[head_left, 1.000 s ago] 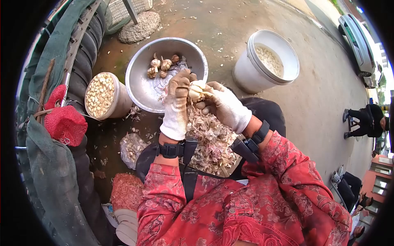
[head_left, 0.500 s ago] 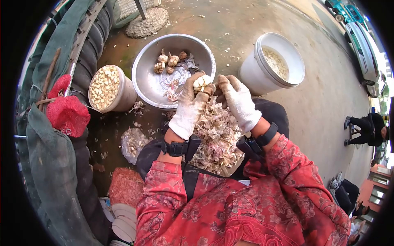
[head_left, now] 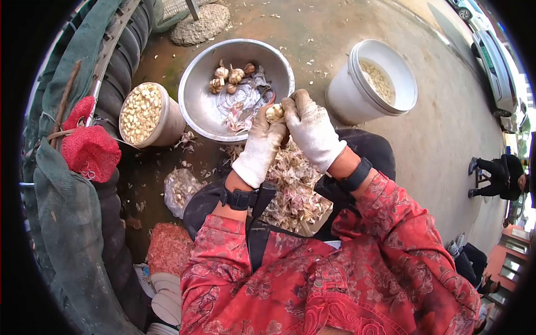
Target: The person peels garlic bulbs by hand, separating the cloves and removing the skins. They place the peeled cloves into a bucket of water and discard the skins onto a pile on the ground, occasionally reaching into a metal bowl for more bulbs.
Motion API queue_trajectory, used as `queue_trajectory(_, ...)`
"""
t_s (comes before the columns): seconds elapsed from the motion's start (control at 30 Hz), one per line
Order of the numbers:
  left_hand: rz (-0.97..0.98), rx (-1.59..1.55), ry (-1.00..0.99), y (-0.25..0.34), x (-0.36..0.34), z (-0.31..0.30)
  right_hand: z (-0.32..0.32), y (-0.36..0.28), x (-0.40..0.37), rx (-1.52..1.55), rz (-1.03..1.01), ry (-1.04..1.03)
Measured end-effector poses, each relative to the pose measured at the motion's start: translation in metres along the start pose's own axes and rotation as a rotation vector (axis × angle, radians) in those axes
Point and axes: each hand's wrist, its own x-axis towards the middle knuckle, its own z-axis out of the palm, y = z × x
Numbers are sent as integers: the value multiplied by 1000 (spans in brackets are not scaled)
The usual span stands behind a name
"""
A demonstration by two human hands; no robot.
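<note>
My left hand (head_left: 259,148), in a white work glove with soiled fingertips, is closed around a partly peeled garlic bulb (head_left: 274,113). My gloved right hand (head_left: 314,131) presses against the bulb's right side with its fingers bent; its fingertips are partly hidden. Both hands are just past the near rim of a metal basin (head_left: 188,114), which holds several whole garlic bulbs (head_left: 235,76) and loose skins. Below the hands, a heap of garlic skins (head_left: 296,195) lies between my knees.
Left of the basin stands a bucket (head_left: 174,121) full of garlic cloves (head_left: 139,114). A white bucket (head_left: 347,92) with cloves (head_left: 377,81) is at the right. A plastic bag (head_left: 181,191) and red mesh sack (head_left: 170,248) lie left. Another person (head_left: 497,176) sits far right.
My right hand has moved left and up against the garlic bulb, closing the small gap between the hands. The left hand still holds the bulb.
</note>
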Motion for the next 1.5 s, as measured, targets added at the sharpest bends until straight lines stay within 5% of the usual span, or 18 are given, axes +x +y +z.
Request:
queue_trajectory(0.07,45,-116,15,-12,5,-2,-3,3,2,19,-1,-10)
queue_trajectory(0.13,66,-244,8,-4,2,3,-7,2,3,426,388,-162)
queue_trajectory(0.23,130,-171,-8,-5,1,-1,-22,-2,8,803,669,-297)
queue_trajectory(0.37,123,57,17,3,0,-2,-27,-15,6,501,518,-336)
queue_trajectory(0.4,262,-39,-47,-2,3,-1,-21,-12,6,445,456,-309)
queue_trajectory(0.73,192,-30,-43,-10,6,-4,1,6,0,162,83,-137)
queue_trajectory(0.83,291,-4,19,-11,9,-8,0,2,4,512,312,-238)
queue_trajectory(0.93,278,58,14,-17,12,-14,-18,-14,9,497,417,-335)
queue_trajectory(0.97,432,289,63,-26,18,-17,-22,-16,10,475,477,-392)
queue_trajectory(1.0,584,520,112,-27,21,-17,-20,-11,11,338,391,-410)
queue_trajectory(1.5,453,422,64,-18,13,-8,-2,1,-1,312,259,-311)
